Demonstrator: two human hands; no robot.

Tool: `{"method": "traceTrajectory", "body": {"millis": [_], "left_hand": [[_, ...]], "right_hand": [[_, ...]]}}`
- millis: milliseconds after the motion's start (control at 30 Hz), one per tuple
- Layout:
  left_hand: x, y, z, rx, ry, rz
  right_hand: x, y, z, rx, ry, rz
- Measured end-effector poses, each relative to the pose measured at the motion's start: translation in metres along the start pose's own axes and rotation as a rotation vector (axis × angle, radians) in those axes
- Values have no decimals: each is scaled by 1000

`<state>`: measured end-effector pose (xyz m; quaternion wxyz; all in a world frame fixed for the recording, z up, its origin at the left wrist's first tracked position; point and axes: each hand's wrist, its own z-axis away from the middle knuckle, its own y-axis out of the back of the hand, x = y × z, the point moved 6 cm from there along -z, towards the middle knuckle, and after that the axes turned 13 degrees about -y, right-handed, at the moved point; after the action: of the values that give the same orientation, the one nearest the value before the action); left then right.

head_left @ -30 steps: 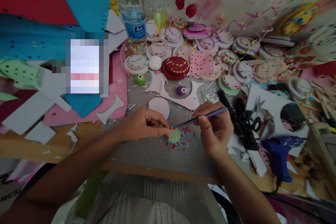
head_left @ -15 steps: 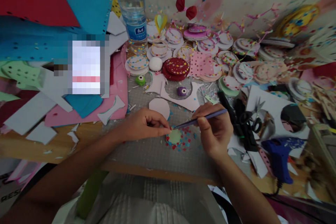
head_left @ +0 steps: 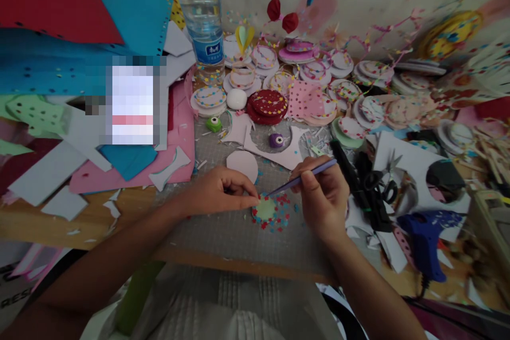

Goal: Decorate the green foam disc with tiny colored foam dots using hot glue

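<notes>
My right hand (head_left: 322, 191) is closed around slim purple tweezers (head_left: 303, 177), held slanting with the tip down to the left. That tip is just above a small pale green round piece (head_left: 266, 209) ringed with red and blue star-shaped bits (head_left: 281, 218). At the upper left rim of the green piece, my left hand (head_left: 223, 191) has its thumb and forefinger pinched together. What lies between those fingertips is too small to make out. Behind the left hand, a white paper disc (head_left: 242, 166) rests on the grey cutting mat (head_left: 223, 236).
A water bottle (head_left: 205, 26) stands at the back, beside rows of decorated discs (head_left: 266, 105). Coloured foam sheets (head_left: 131, 16) and paper scraps crowd the left. Scissors (head_left: 388, 178) and a blue glue gun (head_left: 426, 234) with its cord lie right.
My right hand and the tweezers have shifted slightly left, and the tweezers slant a little more steeply. The left hand keeps its pinch at the green piece's rim.
</notes>
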<state>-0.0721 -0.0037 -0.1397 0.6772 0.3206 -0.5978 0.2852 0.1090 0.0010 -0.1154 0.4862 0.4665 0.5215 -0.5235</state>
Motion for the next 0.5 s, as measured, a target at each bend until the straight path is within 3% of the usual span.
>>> {"method": "traceTrajectory", "body": {"millis": [100, 200, 367, 500], "left_hand": [[-3, 0, 0, 15, 15, 32], [-2, 4, -1, 42, 15, 51], [22, 18, 3, 203, -33, 11], [63, 5, 16, 346, -137, 33]], "right_hand": [[2, 2, -2, 18, -21, -60], [-4, 7, -5, 77, 81, -74], [-45, 14, 9, 261, 574, 129], [-83, -7, 45, 124, 895, 518]]}}
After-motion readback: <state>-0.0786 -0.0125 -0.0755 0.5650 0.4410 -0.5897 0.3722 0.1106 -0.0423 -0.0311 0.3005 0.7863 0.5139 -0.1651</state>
